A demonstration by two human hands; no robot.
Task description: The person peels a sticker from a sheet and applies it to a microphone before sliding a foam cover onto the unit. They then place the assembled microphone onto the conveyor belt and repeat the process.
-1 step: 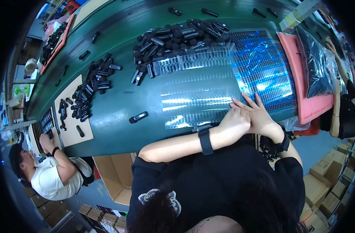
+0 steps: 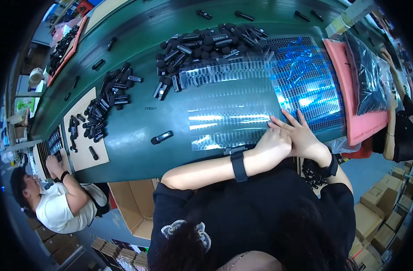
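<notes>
The left hand (image 2: pixel 272 145) is curled, perhaps pinching something hidden, I cannot tell; the right hand (image 2: pixel 304 138) meets it, fingers spread. Left of the clear slotted sheet (image 2: pixel 233 117), the green table (image 2: pixel 129 151) stretches around one black device (image 2: pixel 162 137). The clear slotted sheet extends leftward from the hands, which cover its lower right corner; glare obscures some slots.

I find no legible text: faint marks on the heap of black devices (image 2: pixel 223 43) at twelve o'clock and the carton (image 2: pixel 377 191) toward four are unreadable.
</notes>
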